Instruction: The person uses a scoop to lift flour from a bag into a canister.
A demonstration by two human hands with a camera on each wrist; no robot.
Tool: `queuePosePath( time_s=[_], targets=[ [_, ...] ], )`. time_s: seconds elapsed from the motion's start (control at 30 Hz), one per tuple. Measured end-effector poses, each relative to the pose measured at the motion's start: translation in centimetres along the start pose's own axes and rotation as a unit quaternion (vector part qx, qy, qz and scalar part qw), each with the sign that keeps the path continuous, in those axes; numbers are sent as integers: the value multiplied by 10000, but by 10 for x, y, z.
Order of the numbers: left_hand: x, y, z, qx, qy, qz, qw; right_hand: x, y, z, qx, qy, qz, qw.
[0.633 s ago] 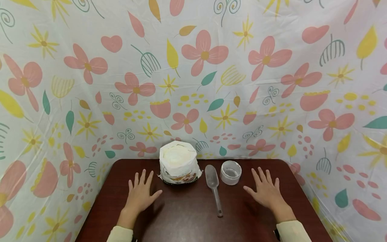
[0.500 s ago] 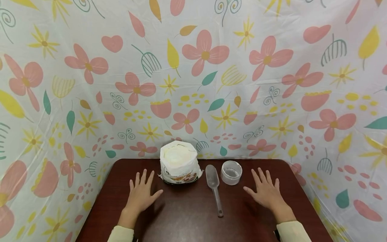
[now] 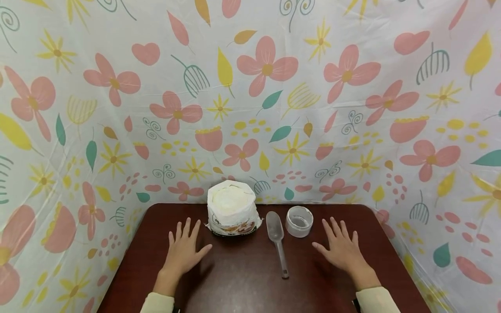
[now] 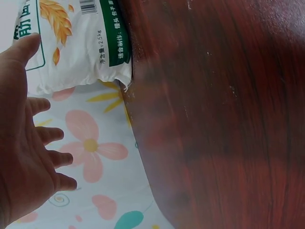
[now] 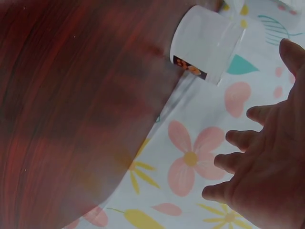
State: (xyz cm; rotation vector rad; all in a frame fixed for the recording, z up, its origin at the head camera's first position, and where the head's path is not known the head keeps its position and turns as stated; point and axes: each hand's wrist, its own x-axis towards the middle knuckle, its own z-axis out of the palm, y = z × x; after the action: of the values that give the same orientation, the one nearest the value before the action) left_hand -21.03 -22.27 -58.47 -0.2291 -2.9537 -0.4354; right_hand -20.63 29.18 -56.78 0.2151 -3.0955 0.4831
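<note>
A white flour bag, its top folded open on pale powder, stands at the back of the table. Its wheat-ear label and green band show on the bag in the left wrist view. My left hand is left of and nearer than the bag, fingers spread, holding nothing. Right of the bag lies a clear plastic scoop, handle toward me. Beside it is a round, translucent tub without a lid, with a dark label patch low on the tub. My right hand, fingers spread, is to its right, holding nothing.
The dark red-brown wooden table has rounded far corners. A white flower-print cloth hangs close behind it and along both sides. Pale sleeves cover both forearms.
My right hand has shifted slightly left, toward the tub. The left hand, bag, scoop and tub stay put, apart from a slight shift of the whole head view.
</note>
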Motion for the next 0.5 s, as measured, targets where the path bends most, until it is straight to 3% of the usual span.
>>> queuePosePath(
  time_s=[0.5],
  targets=[
    [1, 15, -12, -52, 321, 290, 9990, -1, -19, 9, -371, 459, -379, 9975]
  ],
)
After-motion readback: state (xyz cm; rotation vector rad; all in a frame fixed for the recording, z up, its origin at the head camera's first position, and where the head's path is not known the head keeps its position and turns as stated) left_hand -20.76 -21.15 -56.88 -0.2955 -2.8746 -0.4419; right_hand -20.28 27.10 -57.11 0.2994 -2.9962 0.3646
